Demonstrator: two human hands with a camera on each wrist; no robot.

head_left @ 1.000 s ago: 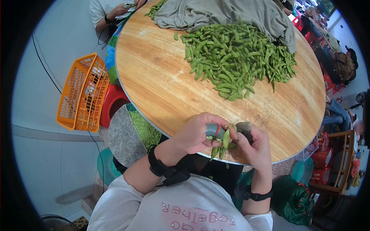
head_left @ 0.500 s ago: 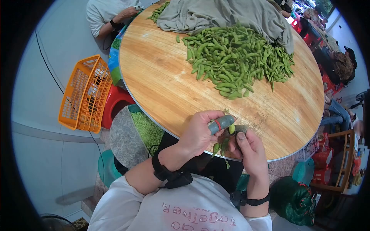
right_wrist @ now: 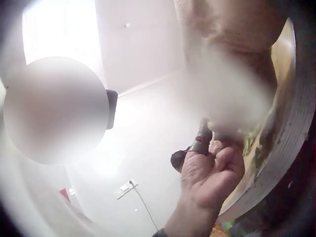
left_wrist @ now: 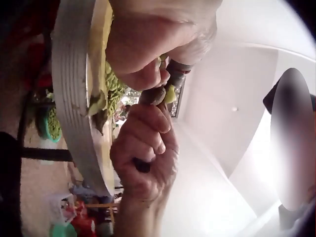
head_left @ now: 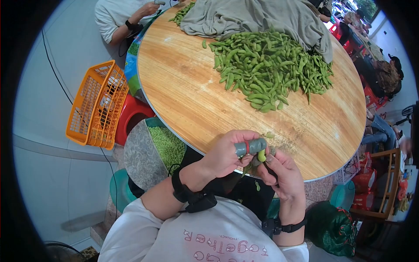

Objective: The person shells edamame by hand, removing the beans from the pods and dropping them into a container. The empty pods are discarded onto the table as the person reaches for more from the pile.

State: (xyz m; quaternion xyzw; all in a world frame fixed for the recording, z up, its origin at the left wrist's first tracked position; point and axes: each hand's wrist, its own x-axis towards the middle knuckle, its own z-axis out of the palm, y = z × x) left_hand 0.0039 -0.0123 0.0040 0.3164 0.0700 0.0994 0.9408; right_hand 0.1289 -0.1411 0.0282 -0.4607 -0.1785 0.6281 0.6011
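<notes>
My left hand (head_left: 222, 153) curls round several green pods, mostly hidden under its fingers. A grey sheath (head_left: 250, 147) with a red band covers one of its digits. One bright green pod (head_left: 262, 155) sticks out below the sheath tip, and my right hand (head_left: 284, 172) pinches at its side, fingers curled. Seen from the left wrist, the right hand (left_wrist: 144, 153) lies close to the left hand (left_wrist: 158, 42), with a yellow-green piece (left_wrist: 170, 94) between them. In the right wrist view, my left hand (right_wrist: 210, 175) has dark covers on it; the right hand is blurred.
A large pod pile (head_left: 270, 65) lies on the round wooden table (head_left: 174, 78), partly under a grey cloth (head_left: 257, 17). Shelled beans (head_left: 166, 148) fill a container at the left, near an orange basket (head_left: 94, 105). Another person (head_left: 120, 19) sits at the back left.
Both hands have shifted slightly, and the pods hanging between them are now mostly hidden under the left hand. A small green piece now shows just beyond the sheath. The background person's hands have moved.
</notes>
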